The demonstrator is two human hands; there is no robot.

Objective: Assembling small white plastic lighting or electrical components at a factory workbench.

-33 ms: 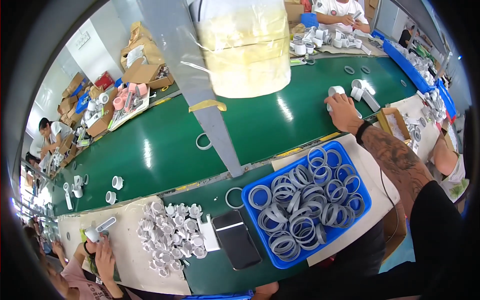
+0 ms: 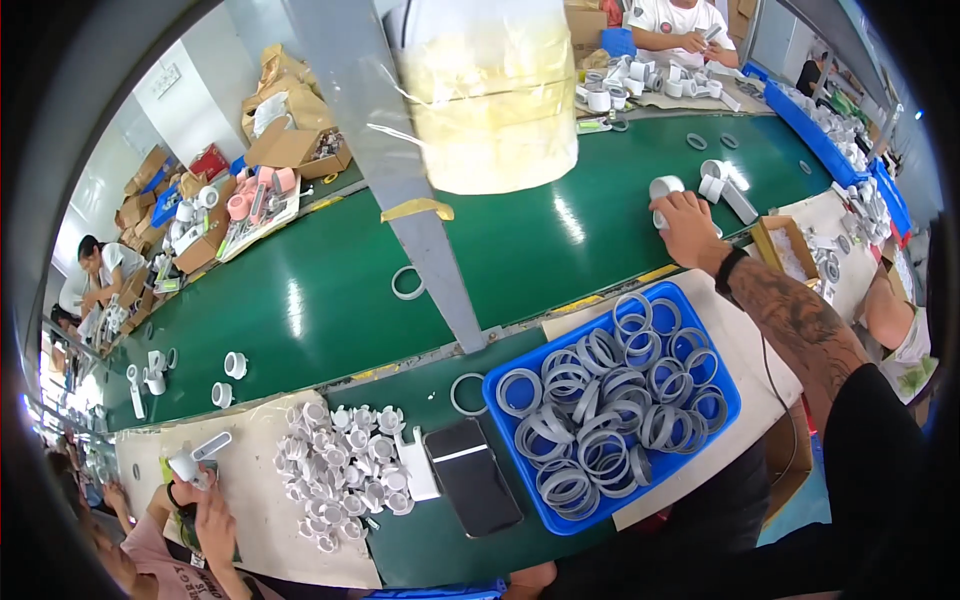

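My right hand (image 2: 689, 228) reaches out over the green conveyor belt (image 2: 520, 250), its fingers curled round a white round plastic part (image 2: 666, 187). The palm and fingers hide much of that part. Just beyond the hand lies another white part with a long grey-white handle (image 2: 738, 204). At the lower edge a patch of skin (image 2: 533, 577) shows, perhaps my left hand; its fingers cannot be made out. Close to it are a dark phone (image 2: 474, 482) and a blue tray (image 2: 556, 527) heaped with grey rings (image 2: 602, 452).
Many small white cup-like pieces (image 2: 345, 470) lie left of the phone. A grey metal post (image 2: 436, 270) rises between me and the belt, beside a hanging wrapped bundle (image 2: 490, 110). Co-workers sit across the belt and at lower left, where one holds a white handled part (image 2: 190, 466).
My right hand stays at the white part, its wrist shifted slightly. At lower left, the co-worker's hand has moved a little lower, away from the handled part.
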